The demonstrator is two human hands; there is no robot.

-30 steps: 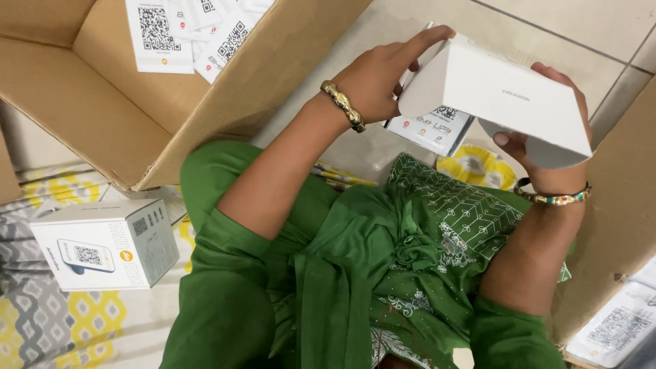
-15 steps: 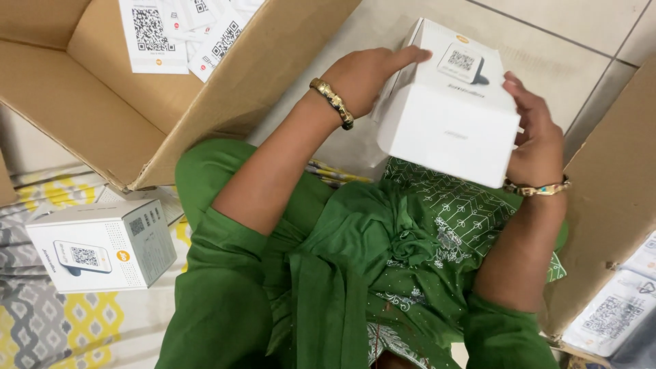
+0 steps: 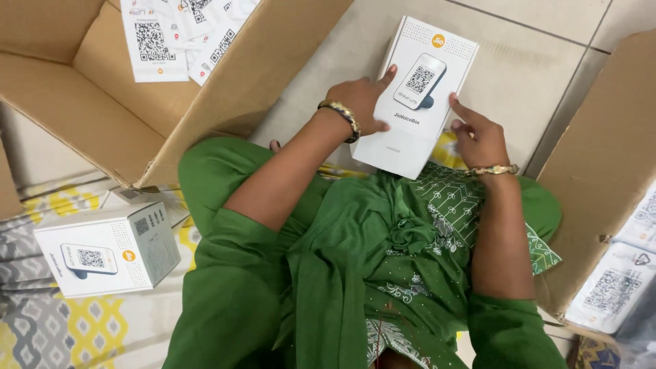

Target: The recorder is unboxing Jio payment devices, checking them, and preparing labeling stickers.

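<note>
1. Over the person's lap, toward 1 o'clock in the view, a white retail box (image 3: 417,102) is held face up with its printed front toward the camera.
2. The left hand (image 3: 362,102) lies on the box's left edge at about 9 o'clock of it, fingers curled round the side and the thumb stretched across the front; a gold bangle (image 3: 339,115) circles that wrist.
3. The right hand (image 3: 480,137) touches the box's right edge near 4 o'clock of it, fingers loosely bent, a fingertip on the front face; how firmly it grips cannot be told. A beaded bracelet (image 3: 493,170) sits on that wrist.
4. The box's lower end rests near the green garment (image 3: 342,273) covering the knees.
5. At 10 o'clock an open cardboard carton (image 3: 102,116) holds white printed sheets (image 3: 178,34).
6. At 8 o'clock a second white box (image 3: 106,256) lies on a grey and yellow patterned mat (image 3: 61,335).
7. At 3 o'clock another carton (image 3: 594,178) holds more white packages (image 3: 611,287).
8. Beige floor tiles (image 3: 533,75) show beyond the held box.
</note>
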